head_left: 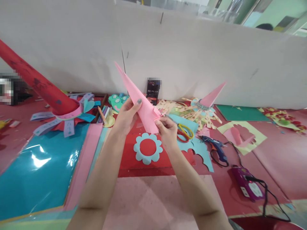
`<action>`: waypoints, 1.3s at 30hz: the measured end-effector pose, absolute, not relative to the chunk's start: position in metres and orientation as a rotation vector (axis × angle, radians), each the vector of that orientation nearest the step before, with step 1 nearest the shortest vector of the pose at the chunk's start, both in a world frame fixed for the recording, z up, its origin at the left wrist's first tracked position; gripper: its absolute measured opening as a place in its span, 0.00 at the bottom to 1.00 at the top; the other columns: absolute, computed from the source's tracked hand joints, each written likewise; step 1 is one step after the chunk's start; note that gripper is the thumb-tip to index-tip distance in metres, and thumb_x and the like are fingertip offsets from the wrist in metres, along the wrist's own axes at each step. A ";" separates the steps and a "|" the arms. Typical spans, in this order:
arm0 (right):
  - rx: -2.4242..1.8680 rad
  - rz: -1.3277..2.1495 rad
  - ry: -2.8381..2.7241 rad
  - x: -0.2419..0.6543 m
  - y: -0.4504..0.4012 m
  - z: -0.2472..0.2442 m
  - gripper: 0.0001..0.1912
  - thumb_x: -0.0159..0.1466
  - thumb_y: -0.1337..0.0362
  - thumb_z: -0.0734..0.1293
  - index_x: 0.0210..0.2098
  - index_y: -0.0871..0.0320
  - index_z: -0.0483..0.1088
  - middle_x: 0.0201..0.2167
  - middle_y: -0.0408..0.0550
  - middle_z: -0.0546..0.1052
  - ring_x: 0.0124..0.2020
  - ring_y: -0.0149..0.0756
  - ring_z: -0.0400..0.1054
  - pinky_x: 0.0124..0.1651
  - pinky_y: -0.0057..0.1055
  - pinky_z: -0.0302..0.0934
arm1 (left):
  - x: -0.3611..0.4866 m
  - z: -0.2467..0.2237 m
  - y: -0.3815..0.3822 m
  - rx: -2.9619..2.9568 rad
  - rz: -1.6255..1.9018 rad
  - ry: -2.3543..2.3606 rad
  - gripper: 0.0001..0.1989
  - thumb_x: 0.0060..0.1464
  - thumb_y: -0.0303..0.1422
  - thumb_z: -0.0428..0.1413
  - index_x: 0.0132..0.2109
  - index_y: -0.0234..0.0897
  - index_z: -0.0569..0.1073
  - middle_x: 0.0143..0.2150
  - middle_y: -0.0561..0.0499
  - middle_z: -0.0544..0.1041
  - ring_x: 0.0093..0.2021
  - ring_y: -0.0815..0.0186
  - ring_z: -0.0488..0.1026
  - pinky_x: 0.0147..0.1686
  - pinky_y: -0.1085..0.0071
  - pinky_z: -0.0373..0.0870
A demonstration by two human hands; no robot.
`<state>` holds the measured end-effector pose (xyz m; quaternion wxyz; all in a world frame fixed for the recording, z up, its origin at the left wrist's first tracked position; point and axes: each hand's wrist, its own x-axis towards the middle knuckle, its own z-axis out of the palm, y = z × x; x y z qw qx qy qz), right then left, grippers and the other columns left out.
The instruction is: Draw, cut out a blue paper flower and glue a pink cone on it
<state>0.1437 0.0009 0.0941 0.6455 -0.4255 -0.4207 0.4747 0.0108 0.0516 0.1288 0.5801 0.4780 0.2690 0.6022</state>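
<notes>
A pink paper cone (141, 108) is held up above the table, tilted with its point to the upper left. My left hand (127, 116) grips its side, thumb on the front. At the cone's wide lower end, my right hand (166, 127) pinches the small cut tabs along the rim. Below them lies a light blue scalloped paper ring (137, 155) on a red sheet (129, 163). Scissors with yellow and red handles (185, 131) lie just right of my right hand, on light blue paper scraps (203, 156).
A blue glue gun (217, 148) and a purple power strip (247, 183) with black cords lie at right. Finished paper hats, one with a red cone (45, 84) and one with a pink cone (213, 95), stand at either side. A phone (153, 91) leans against the wall.
</notes>
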 end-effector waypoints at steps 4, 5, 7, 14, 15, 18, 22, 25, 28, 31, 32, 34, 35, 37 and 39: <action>-0.990 1.074 -0.956 0.143 -0.001 0.098 0.16 0.50 0.51 0.72 0.22 0.56 0.68 0.12 0.34 0.62 0.12 0.23 0.52 0.15 0.24 0.49 | 0.010 0.129 0.052 1.128 1.426 0.633 0.18 0.44 0.44 0.63 0.40 0.39 0.73 0.38 0.49 0.77 0.42 0.61 0.75 0.40 0.66 0.73; -0.991 1.073 -0.959 0.143 -0.001 0.098 0.16 0.50 0.51 0.72 0.22 0.56 0.68 0.12 0.34 0.62 0.12 0.22 0.52 0.15 0.24 0.48 | 0.010 0.129 0.052 1.130 1.429 0.634 0.18 0.45 0.44 0.63 0.40 0.39 0.73 0.38 0.49 0.77 0.42 0.60 0.75 0.41 0.66 0.73; -0.985 1.072 -0.973 0.143 -0.002 0.100 0.16 0.51 0.52 0.72 0.22 0.57 0.68 0.12 0.34 0.62 0.12 0.22 0.52 0.15 0.23 0.48 | 0.010 0.129 0.052 1.133 1.430 0.634 0.19 0.45 0.44 0.63 0.41 0.39 0.73 0.38 0.49 0.77 0.42 0.60 0.75 0.41 0.66 0.73; -0.987 1.073 -0.966 0.143 -0.003 0.101 0.16 0.51 0.53 0.72 0.21 0.57 0.66 0.11 0.33 0.60 0.12 0.22 0.53 0.16 0.23 0.48 | 0.010 0.132 0.051 1.117 1.432 0.653 0.18 0.42 0.44 0.65 0.38 0.39 0.74 0.37 0.49 0.77 0.41 0.61 0.75 0.40 0.68 0.72; -0.998 1.065 -0.961 0.143 -0.003 0.101 0.16 0.50 0.53 0.72 0.21 0.57 0.66 0.11 0.33 0.60 0.12 0.22 0.54 0.15 0.23 0.48 | 0.010 0.131 0.051 1.120 1.431 0.657 0.18 0.42 0.44 0.65 0.38 0.39 0.74 0.37 0.49 0.77 0.41 0.61 0.75 0.40 0.68 0.72; -1.005 1.030 -0.950 0.143 -0.003 0.101 0.15 0.50 0.53 0.72 0.22 0.56 0.67 0.12 0.34 0.61 0.13 0.23 0.55 0.16 0.23 0.49 | 0.011 0.131 0.051 1.128 1.443 0.657 0.18 0.42 0.44 0.65 0.38 0.40 0.74 0.36 0.51 0.77 0.40 0.62 0.75 0.38 0.69 0.72; -1.007 0.999 -0.952 0.142 -0.004 0.102 0.15 0.52 0.53 0.71 0.21 0.56 0.67 0.11 0.34 0.61 0.12 0.22 0.53 0.16 0.23 0.49 | 0.012 0.131 0.051 1.123 1.455 0.659 0.19 0.41 0.44 0.66 0.38 0.40 0.74 0.35 0.50 0.77 0.40 0.61 0.75 0.38 0.69 0.72; -1.032 0.988 -0.957 0.141 -0.004 0.101 0.16 0.53 0.52 0.71 0.22 0.56 0.66 0.12 0.34 0.60 0.12 0.22 0.51 0.16 0.23 0.48 | 0.013 0.131 0.051 1.151 1.453 0.676 0.20 0.42 0.45 0.65 0.40 0.39 0.74 0.38 0.48 0.77 0.44 0.59 0.75 0.42 0.67 0.72; -1.012 1.017 -0.950 0.143 -0.003 0.100 0.17 0.53 0.51 0.71 0.21 0.56 0.65 0.12 0.33 0.59 0.12 0.21 0.50 0.15 0.23 0.48 | 0.013 0.132 0.050 1.182 1.417 0.640 0.22 0.45 0.47 0.62 0.44 0.38 0.74 0.42 0.45 0.78 0.48 0.56 0.74 0.44 0.64 0.72; -0.943 1.109 -0.911 0.145 -0.002 0.099 0.18 0.52 0.52 0.71 0.20 0.56 0.63 0.12 0.32 0.57 0.12 0.21 0.49 0.16 0.23 0.48 | 0.013 0.132 0.048 1.169 1.394 0.603 0.24 0.49 0.50 0.58 0.47 0.40 0.74 0.44 0.45 0.78 0.48 0.55 0.74 0.46 0.62 0.72; -0.922 1.138 -0.894 0.146 -0.001 0.099 0.18 0.52 0.53 0.72 0.20 0.56 0.62 0.12 0.32 0.57 0.12 0.21 0.48 0.16 0.23 0.48 | 0.014 0.132 0.048 1.162 1.400 0.603 0.24 0.49 0.51 0.58 0.47 0.40 0.74 0.44 0.45 0.78 0.48 0.55 0.75 0.46 0.61 0.72; -0.902 1.168 -0.870 0.147 0.000 0.099 0.18 0.51 0.53 0.72 0.20 0.56 0.62 0.12 0.32 0.57 0.12 0.21 0.46 0.16 0.23 0.47 | 0.014 0.130 0.049 1.160 1.416 0.615 0.24 0.49 0.51 0.58 0.46 0.40 0.75 0.42 0.46 0.79 0.48 0.55 0.75 0.45 0.62 0.72; -0.904 1.173 -0.871 0.147 0.000 0.098 0.18 0.51 0.53 0.72 0.21 0.56 0.63 0.12 0.31 0.57 0.12 0.21 0.46 0.16 0.23 0.47 | 0.014 0.130 0.050 1.162 1.425 0.623 0.23 0.48 0.51 0.59 0.45 0.39 0.76 0.41 0.46 0.79 0.48 0.55 0.74 0.45 0.62 0.73; -0.926 1.173 -0.889 0.147 0.001 0.097 0.18 0.51 0.51 0.72 0.21 0.56 0.64 0.11 0.32 0.57 0.12 0.21 0.46 0.16 0.23 0.46 | 0.014 0.128 0.052 1.162 1.448 0.639 0.23 0.46 0.50 0.60 0.43 0.38 0.76 0.40 0.46 0.79 0.49 0.55 0.74 0.45 0.63 0.73; -0.933 1.176 -0.910 0.146 0.001 0.097 0.19 0.50 0.48 0.72 0.22 0.56 0.65 0.11 0.32 0.57 0.12 0.22 0.47 0.17 0.24 0.45 | 0.014 0.127 0.055 1.144 1.477 0.658 0.22 0.46 0.50 0.60 0.41 0.38 0.76 0.40 0.46 0.79 0.50 0.56 0.73 0.45 0.64 0.73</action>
